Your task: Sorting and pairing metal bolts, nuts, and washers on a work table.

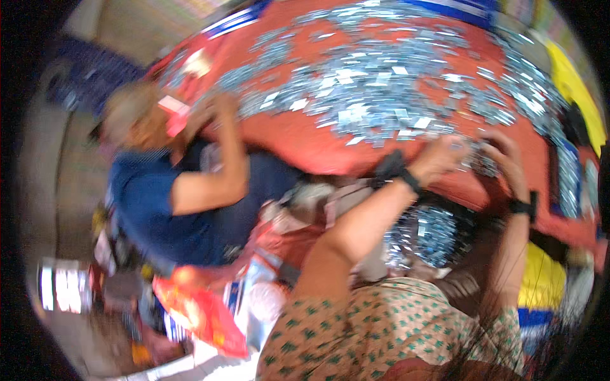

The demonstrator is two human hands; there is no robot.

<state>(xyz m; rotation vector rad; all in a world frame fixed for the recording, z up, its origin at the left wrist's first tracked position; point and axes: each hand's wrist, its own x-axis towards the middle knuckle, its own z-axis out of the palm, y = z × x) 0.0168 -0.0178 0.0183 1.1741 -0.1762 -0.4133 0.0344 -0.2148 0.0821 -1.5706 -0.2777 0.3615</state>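
Observation:
A broad scatter of small, flat, shiny rectangular pieces (381, 82), like bits of glass or mirror, covers the red cloth (298, 143). At its near edge my left hand (445, 155) has its fingers drawn together; blur hides what is in them. Close by on the right, my right hand (506, 155) curls its fingers around a small cluster of the shiny pieces (484, 162), which lies between both hands. Dark bands circle both wrists. Below my hands, a dark container (467, 219) in front of me is filled with more of these pieces.
At the left a co-worker in a dark blue shirt (143, 203) sits with raised hands near a pink-red item (176, 115). A red-orange bag (200, 311) lies lower left. Yellow and blue sacks (540, 279) stand at the right. A blue-edged tray of pieces (567, 181) sits far right.

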